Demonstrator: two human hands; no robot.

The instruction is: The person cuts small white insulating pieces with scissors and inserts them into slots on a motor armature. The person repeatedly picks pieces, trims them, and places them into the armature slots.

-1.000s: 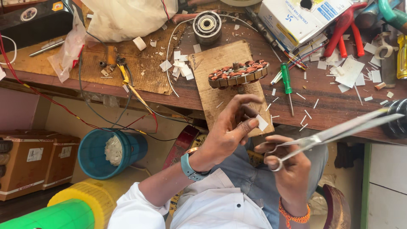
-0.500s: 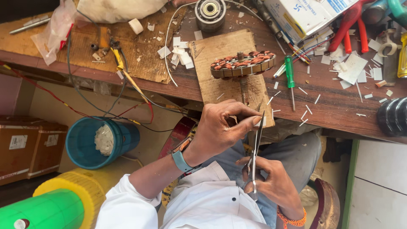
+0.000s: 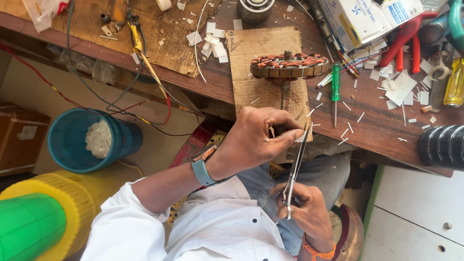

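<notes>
Small white slip of insulating paper (image 3: 300,137), pinched at the tips of the left hand (image 3: 251,140), just over the near edge of the dark wooden bench (image 3: 382,121) and above the lap. Left fingers (image 3: 285,137) curled tight around the slip, thumb against forefinger, only a sliver showing. Long steel scissors (image 3: 295,169) rising from the right hand (image 3: 304,212), right fingers threaded through the loops, blades nearly closed with their tips at the slip.

Best kept taut and flat between the pinching tips, edge square to the blades. Better to cut near the pivot side for control, in one short, clean snip, with fingertips well back from the cutting line. Steadier with wrists braced close to the body.

Beyond, round copper-wound motor stator (image 3: 289,66) on a brown cardboard sheet (image 3: 256,53); green-handled screwdriver (image 3: 335,87) just beside it; white paper offcuts (image 3: 212,46) scattered about; blue plastic bucket (image 3: 67,145) on the floor, well apart.
</notes>
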